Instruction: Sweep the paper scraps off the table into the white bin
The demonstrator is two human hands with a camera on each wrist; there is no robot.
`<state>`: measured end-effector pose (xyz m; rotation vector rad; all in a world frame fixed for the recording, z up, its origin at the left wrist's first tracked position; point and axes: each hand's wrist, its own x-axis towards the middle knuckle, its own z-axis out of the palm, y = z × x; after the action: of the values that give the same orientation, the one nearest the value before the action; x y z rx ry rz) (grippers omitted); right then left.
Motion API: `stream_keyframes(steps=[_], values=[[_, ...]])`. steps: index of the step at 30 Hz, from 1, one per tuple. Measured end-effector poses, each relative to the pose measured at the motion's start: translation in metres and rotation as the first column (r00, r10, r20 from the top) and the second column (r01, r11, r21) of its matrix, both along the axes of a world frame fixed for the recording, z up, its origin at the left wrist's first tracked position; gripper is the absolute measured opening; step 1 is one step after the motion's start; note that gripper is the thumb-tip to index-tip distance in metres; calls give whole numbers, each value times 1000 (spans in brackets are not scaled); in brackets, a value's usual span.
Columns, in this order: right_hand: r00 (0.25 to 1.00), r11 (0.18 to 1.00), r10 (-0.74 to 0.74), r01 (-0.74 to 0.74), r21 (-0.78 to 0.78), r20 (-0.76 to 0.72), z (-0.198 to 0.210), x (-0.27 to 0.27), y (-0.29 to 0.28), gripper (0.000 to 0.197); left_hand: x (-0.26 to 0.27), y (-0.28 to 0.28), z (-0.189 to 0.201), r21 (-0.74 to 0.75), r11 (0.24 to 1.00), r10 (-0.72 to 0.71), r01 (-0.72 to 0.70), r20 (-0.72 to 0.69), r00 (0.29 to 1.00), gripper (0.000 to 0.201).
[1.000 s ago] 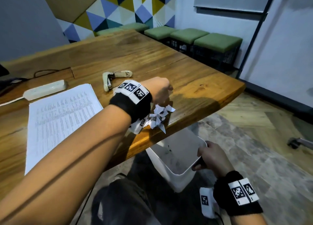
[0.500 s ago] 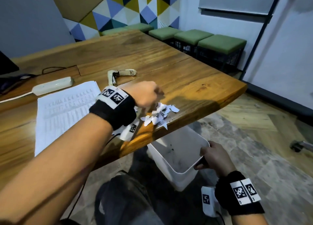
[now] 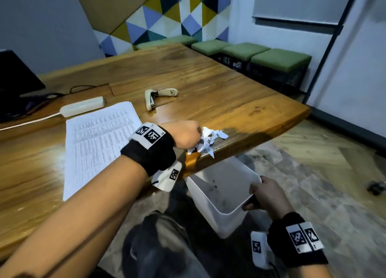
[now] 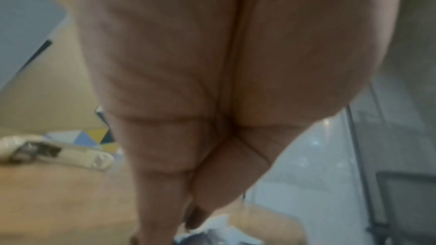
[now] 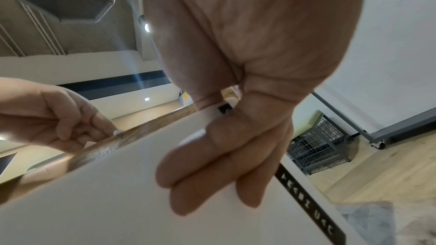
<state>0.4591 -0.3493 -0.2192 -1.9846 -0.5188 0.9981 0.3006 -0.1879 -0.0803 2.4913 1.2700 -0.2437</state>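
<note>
A small heap of white paper scraps [image 3: 210,138] lies at the near edge of the wooden table [image 3: 208,85], some hanging over it. My left hand [image 3: 187,134] is right against the heap's left side, fingers curled, knuckles up. From below, the left hand [image 5: 61,118] shows bent fingers on the table edge [image 5: 99,148]. In the left wrist view a fingertip touches the scraps [image 4: 219,224]. The white bin [image 3: 226,223] hangs tilted under that edge. My right hand [image 3: 264,195] grips its near rim, fingers [image 5: 212,170] wrapped over the bin wall [image 5: 94,202].
A stapler [image 3: 159,97] lies open further back on the table. A stack of printed sheets [image 3: 98,144] and a white power strip [image 3: 82,106] are to the left. Green stools [image 3: 279,58] line the far side. My knee [image 3: 158,246] is below the bin.
My left hand drew back to the left of the scraps, then pushed them toward the table edge. The right hand kept the bin under the edge.
</note>
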Motion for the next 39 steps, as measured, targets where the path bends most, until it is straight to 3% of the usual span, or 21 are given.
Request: stream_keyframes(steps=[3,9,13,16,29,36,39], values=[[1000,1000,6,-6,15,-1,0,1,-2,16,-1,-8,5,-57,998,9,-8,32,999,40],[1000,999,-4,6,52,-29,-4,2,-4,19,-18,-21,2,-43,997,57,-61,-81,995,26],[1000,999,-5,6,48,-24,-6,0,-3,17,-11,-36,-2,-95,995,42,-38,39,998,29],[1000,999,-8,10,46,-27,-6,0,-2,17,-5,-45,-2,-96,995,-8,10,19,1000,38],[997,997,-30,35,73,-71,-13,2,1,17,3,-74,4,-26,1000,17,-16,70,997,43],[998,998,-14,17,58,-58,-6,1,2,21,18,-46,5,106,983,-156,150,47,987,58],[998,998,-15,19,62,-65,-5,2,0,27,21,-50,-11,145,964,-232,223,50,971,53]])
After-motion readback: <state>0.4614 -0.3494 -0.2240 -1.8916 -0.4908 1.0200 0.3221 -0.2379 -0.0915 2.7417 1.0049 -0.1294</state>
